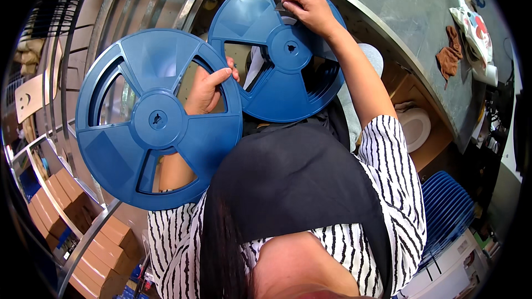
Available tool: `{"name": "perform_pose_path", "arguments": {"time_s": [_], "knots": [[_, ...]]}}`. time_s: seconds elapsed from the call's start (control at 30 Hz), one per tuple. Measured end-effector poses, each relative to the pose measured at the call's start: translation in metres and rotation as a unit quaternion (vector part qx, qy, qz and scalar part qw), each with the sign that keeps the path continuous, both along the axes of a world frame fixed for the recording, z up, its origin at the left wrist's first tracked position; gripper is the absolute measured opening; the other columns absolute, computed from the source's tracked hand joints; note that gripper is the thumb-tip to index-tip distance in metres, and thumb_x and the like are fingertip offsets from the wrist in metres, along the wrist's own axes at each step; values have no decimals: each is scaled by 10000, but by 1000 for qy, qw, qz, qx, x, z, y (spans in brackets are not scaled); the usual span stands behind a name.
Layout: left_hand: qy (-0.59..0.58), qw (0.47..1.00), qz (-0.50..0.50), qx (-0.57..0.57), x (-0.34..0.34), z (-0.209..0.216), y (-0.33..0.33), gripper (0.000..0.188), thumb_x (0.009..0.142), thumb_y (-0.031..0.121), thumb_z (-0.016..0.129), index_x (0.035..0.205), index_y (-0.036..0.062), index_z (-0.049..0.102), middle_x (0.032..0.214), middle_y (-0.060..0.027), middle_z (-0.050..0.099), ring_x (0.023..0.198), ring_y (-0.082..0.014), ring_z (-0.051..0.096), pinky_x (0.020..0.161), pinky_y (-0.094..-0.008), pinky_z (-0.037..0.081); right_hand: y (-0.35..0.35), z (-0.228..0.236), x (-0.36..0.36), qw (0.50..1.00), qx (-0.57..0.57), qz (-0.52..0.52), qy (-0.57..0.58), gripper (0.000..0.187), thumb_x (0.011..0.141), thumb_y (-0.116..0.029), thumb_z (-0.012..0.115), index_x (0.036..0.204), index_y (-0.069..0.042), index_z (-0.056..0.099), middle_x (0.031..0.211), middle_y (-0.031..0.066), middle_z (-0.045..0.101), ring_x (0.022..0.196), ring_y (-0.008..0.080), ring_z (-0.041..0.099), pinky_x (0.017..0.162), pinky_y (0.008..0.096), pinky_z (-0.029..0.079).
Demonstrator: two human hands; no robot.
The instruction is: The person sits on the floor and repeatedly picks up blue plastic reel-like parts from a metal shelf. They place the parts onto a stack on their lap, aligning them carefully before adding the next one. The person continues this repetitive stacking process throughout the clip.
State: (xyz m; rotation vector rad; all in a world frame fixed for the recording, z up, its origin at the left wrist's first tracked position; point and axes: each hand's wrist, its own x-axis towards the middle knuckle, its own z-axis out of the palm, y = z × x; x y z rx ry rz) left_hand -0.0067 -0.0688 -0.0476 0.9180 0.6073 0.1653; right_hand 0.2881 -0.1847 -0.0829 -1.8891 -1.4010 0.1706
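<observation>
Two large blue plastic reels, each with a round hub and three cut-out windows, are in front of me. My left hand [209,86] reaches through a window of the left reel [158,160] and grips its rim, thumb on top. Behind that reel, part of my left forearm shows through another window. The right reel [291,97] lies over my lap, partly overlapped by the left one; layered edges show inside its windows. Over its upper window, my right hand [310,8] has its fingers bent together. What they pinch, if anything, is too small to make out.
A grey worktable [399,5] on the right carries a brown cloth [450,55] and a white printed bag [476,33]. More blue reels [446,216] are stacked at the lower right. Metal racking [100,33] and brown cardboard boxes [105,254] stand to my left.
</observation>
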Motion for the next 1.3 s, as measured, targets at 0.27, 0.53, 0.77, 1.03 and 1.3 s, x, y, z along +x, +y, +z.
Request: {"name": "perform_pose_path", "arguments": {"time_s": [0.27,0.53,0.77,1.03,1.3], "knots": [[-3,1000,9,-4,2,2,-1,204,846,62,605,1031,13,533,928,-61,566,838,-163,615,710,-305,533,2,0,-1,1000,-9,-8,-11,129,879,-253,606,933,-148,657,908,23,605,845,230,615,722,331,503],[6,1000,1,-3,1,7,0,211,847,55,597,1039,11,521,955,-60,555,842,-167,613,705,-311,538,-1,7,-2,1000,-15,4,-26,110,881,-207,608,930,-116,646,895,39,596,805,226,608,706,313,491],[-7,1000,6,-9,1,3,0,217,847,42,597,1047,10,518,973,-58,553,844,-170,614,701,-308,540,-5,4,0,999,-28,27,-16,112,872,-216,610,917,-121,649,896,34,602,812,233,606,713,322,494],[-10,1000,-1,0,4,6,-1,245,840,38,597,1066,14,507,985,-62,552,847,-175,613,691,-317,541,-17,9,8,982,70,8,177,169,912,-196,585,959,-36,614,913,28,566,861,132,533,803,250,427],[3,1000,7,7,5,2,-1,230,839,70,603,1047,12,524,896,-89,583,825,-172,615,701,-313,527,-133,-18,5,898,80,-355,246,368,782,-281,756,1017,-16,656,893,66,624,830,146,581,775,290,478]]}}
